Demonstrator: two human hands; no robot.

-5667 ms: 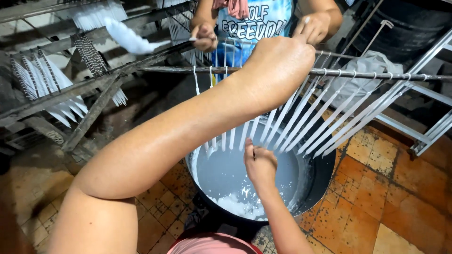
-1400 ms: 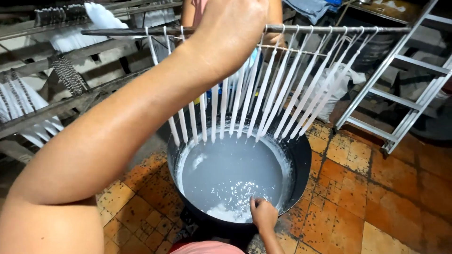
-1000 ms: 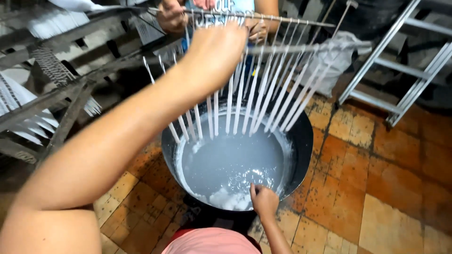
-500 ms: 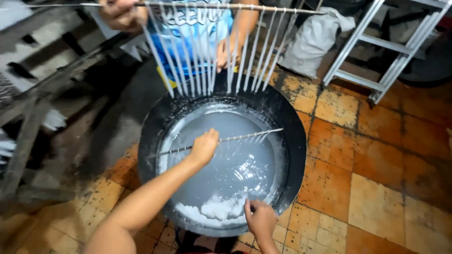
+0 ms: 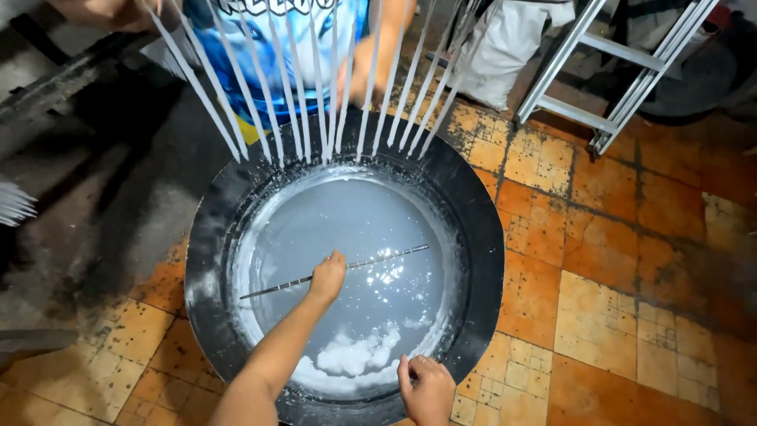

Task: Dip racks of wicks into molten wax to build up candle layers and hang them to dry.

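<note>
My left arm point(image 5: 272, 359) is bare from the hand back to where it leaves the picture, with no sleeve, watch or band on it. My right hand point(image 5: 426, 388) is bare too, without glove or ring.

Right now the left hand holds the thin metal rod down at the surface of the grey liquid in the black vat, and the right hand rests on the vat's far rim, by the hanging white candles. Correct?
Not quite. In the head view the right hand rests on the near rim of the black vat, by the white clumps, not the far rim. The rest stands: the left hand holds the thin metal rod at the grey liquid, and the white candles hang over the far side.
</note>
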